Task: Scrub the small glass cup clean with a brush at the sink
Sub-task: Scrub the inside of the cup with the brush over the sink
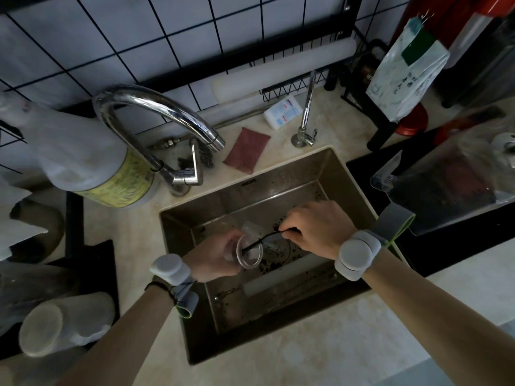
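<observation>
Over the dark steel sink (345,174), my left hand (214,256) grips a small clear glass cup (250,253), tilted so its round mouth faces me. My right hand (315,227) pinches the thin black handle of a brush (269,237). The brush slants down to the left, and its tip reaches inside the cup's mouth. The bristles are hidden in the glass. Both wrists carry grey bands. No water runs from the big chrome tap (156,112) above the sink's left corner.
Dark specks litter the sink floor around the drain (281,253). A white bottle with a yellow label (92,162) stands left of the tap. A reddish scouring pad (247,150), a white sponge (282,112) and a slim second tap (306,112) sit behind the sink. A plastic jug (446,185) stands at right.
</observation>
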`<state>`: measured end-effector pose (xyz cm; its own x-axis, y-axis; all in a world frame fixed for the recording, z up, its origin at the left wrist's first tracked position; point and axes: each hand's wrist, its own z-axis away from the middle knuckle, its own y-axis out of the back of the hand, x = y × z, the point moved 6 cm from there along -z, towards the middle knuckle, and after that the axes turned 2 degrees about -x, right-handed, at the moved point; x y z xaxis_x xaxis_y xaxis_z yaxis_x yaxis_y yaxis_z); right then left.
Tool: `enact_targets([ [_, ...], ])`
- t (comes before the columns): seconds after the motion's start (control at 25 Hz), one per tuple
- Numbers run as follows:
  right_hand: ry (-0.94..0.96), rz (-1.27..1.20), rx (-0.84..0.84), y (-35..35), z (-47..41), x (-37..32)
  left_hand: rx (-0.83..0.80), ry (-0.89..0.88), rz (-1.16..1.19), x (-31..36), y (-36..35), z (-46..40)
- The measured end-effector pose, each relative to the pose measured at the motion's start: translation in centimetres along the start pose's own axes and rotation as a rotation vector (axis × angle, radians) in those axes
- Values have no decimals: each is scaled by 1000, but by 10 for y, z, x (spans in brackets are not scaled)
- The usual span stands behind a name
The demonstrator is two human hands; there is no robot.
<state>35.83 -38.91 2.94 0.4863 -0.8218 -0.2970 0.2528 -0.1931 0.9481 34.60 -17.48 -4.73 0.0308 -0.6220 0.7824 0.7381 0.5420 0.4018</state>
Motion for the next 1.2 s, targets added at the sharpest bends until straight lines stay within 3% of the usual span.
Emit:
enact_targets([
  [0.24, -86, 35, -68, -19, 3, -3, 110, -41, -210, 2, -6, -5],
  [0.64, -98, 13, -108, 22, 19, 19, 211, -41, -257, -6, 7, -5],
  [0.8, -94, -80, -200, -4, 2, 1, 196, -115, -299, 10, 0, -6],
  [1.0, -217, -291, -283, -26, -4, 2, 220, -124, -428, 9, 3, -3],
  [1.2, -151, 82, -72, -17, 11, -15, 132, 117, -567, -12, 6, -6],
])
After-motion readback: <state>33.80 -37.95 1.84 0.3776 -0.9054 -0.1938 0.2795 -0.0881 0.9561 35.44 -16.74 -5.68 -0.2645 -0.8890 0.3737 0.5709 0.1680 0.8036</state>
